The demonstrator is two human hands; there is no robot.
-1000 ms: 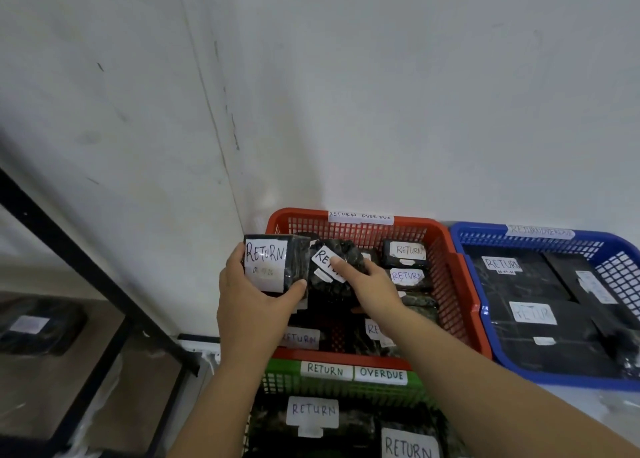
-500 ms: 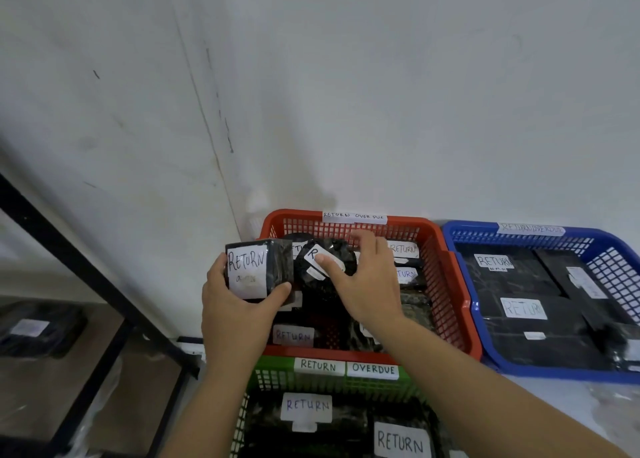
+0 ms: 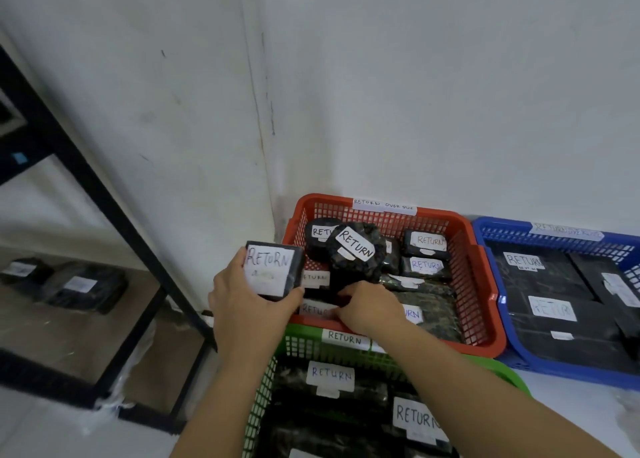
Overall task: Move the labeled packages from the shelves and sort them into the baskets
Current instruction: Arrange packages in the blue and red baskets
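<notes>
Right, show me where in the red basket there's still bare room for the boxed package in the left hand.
Little is free. The red basket shows bare mesh floor only near its right wall, beside the flat camouflage package, plus a small gap at the left wall. The middle is crowded: the round package sits atop others, and the right hand fills the front. The left hand holds the boxed package at the left rim.

Both forearms bare, no sleeves in frame. Left hand (image 3: 247,313) and right hand (image 3: 369,308), both just at the near rim of the red basket (image 3: 481,281): no gloves, rings, watch or wristband visible. Short plain nails.
</notes>
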